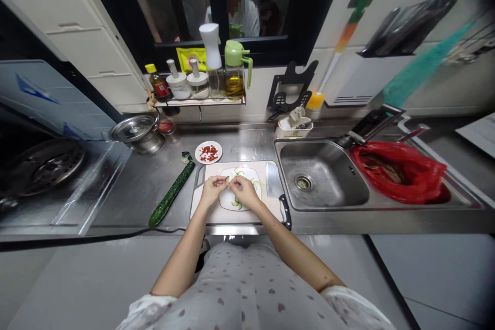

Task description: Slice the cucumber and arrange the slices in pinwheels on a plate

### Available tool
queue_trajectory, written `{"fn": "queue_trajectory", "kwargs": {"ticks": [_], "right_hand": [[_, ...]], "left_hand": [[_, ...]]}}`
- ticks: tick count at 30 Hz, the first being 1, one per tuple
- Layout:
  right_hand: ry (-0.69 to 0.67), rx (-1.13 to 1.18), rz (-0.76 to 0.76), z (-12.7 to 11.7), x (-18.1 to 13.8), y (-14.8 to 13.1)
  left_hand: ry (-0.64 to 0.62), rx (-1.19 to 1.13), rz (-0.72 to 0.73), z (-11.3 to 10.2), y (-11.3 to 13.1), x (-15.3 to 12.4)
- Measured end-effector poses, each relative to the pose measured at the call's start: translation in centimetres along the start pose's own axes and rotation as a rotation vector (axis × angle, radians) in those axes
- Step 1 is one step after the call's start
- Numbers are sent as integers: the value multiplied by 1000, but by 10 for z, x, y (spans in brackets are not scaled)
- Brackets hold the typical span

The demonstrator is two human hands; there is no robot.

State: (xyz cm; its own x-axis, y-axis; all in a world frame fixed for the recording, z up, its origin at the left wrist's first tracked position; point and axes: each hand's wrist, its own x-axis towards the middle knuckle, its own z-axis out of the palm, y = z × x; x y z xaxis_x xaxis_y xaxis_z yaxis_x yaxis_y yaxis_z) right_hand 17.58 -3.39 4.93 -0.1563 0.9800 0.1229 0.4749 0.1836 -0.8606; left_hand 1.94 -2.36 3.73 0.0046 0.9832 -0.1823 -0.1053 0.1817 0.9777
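Note:
Over a white plate, my left hand and my right hand meet with fingertips pinched together. A small cucumber slice shows between them, partly hidden by the fingers. Thin cucumber slices lie in groups around the plate. Under the plate is a pale cutting board. A kitchen knife with a black handle rests on the board's right side, to the right of my right hand. Left of the board lies a long cucumber, its cut end piece just beyond it.
Behind the board stands a small plate of chopped red pieces. At right is a steel sink, with a red plastic bag beyond. A lidded pot stands at back left, below a rack of seasonings and oil.

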Motion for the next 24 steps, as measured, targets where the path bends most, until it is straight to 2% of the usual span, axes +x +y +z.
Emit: {"fn": "queue_trajectory", "kwargs": {"ticks": [5,11,18,24], "right_hand": [[-108,-4,150,13,4,16],[-225,-140,210,20,13,22],[-292,-437,195,25,19,21],[-296,-507,194,34,21,22]], "left_hand": [[15,29,-5,-4,-24,7],[26,345,2,-9,-40,19],[37,739,45,-10,-41,22],[19,992,99,-9,-35,21]]}}
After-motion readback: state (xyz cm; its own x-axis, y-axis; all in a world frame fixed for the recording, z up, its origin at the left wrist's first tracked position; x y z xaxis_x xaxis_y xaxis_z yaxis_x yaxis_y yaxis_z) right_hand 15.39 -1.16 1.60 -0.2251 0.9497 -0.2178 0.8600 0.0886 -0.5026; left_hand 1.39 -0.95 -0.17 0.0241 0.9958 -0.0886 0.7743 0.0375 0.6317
